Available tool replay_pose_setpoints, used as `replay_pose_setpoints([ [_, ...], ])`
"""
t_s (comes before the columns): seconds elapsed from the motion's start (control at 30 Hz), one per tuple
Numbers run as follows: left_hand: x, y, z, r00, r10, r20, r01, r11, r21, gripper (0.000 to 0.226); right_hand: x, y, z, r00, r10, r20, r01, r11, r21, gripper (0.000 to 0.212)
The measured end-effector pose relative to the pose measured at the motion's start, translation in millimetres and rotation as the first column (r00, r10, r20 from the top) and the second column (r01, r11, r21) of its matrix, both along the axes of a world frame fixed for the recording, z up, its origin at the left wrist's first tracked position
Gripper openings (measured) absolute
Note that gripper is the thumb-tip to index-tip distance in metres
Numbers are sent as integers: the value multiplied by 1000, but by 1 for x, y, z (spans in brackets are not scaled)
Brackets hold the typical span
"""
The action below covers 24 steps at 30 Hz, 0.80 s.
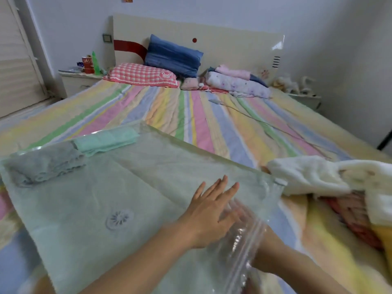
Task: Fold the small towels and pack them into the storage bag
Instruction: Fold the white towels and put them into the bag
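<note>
Only the head view to work from. The storage bag [95,198] lies flat across the near end of the striped bed [191,115], valve [119,217] facing up and its zip mouth [244,262] turned toward me at the lower right. Two folded towels are already inside, pushed to the far left end: a grey-blue towel [44,164] and a mint towel [106,141] just beside it, their edges touching. My left hand [212,211] rests palm down on the bag's top sheet near the mouth, fingers straight and slightly spread, gripping nothing. My right hand [246,217] reaches in through the mouth under the plastic. It is blurred and filmed over, so I cannot tell whether its fingers are curled or whether it has anything in them. A heap of white towels [307,177] sits unfolded on the bed just to the right of the bag, touching its far right corner. I judge this to be the packing step, part done, with the heap left to fold. Next I would bring the right hand out, take one towel from the heap, fold it flat on the bed, and slide it in beside the other two while the left keeps the mouth steady.
</note>
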State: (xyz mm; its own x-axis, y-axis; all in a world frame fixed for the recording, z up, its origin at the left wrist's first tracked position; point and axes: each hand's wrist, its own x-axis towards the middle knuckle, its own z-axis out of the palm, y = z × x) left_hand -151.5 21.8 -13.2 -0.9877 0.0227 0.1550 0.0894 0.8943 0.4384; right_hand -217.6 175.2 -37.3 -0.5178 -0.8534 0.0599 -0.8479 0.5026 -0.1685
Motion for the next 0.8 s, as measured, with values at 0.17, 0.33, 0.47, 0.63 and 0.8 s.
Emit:
replay_pose_setpoints([
  [0.17,-16,72,-1,993,78,91,-65,988,-142,63,-21,75,18,953,-207,221,240,961,-136,45],
  [0.33,-23,81,-15,932,185,311,-105,961,-258,71,-55,109,23,904,-425,-32,401,874,-275,42],
  [0.47,-20,82,-27,906,177,384,-51,947,-317,84,-93,114,18,836,-427,-346,412,903,-118,66],
  [0.63,-23,81,-20,908,167,383,-24,937,-349,80,-141,107,22,754,-307,-581,462,876,136,70],
  [0.8,-36,77,-5,894,158,420,-11,943,-333,70,-174,89,15,730,-235,-641,511,812,283,65],
])
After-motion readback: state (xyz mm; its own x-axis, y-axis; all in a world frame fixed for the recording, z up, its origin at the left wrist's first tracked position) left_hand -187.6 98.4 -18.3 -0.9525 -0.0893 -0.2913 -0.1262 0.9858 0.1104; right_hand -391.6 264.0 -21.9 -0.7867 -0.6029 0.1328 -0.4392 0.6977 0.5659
